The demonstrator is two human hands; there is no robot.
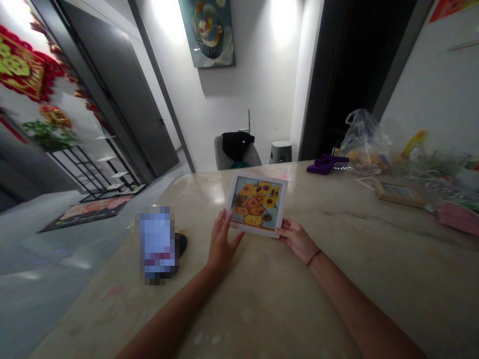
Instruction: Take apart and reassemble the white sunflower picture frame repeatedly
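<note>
A white picture frame (pixel 259 233) with a sunflower picture (pixel 258 199) inside is tilted up above the table, its front turned towards me. My left hand (pixel 221 242) holds the lower left side, fingers along the edge and thumb stretched beneath the bottom rim. At the lower right corner, my right hand (pixel 297 239) grips the frame between thumb and fingers. Part of the fingers of both hands is hidden by the frame. A thin dark band circles the right wrist.
A stone-patterned table (pixel 254 294) spreads below. Left stands a pixelated device, probably a phone (pixel 157 242), on a dark base. At right lie a purple cloth (pixel 325 163), a clear plastic bag (pixel 364 142), a wooden frame (pixel 398 193) and a pink item (pixel 458 218). A chair (pixel 237 149) stands beyond.
</note>
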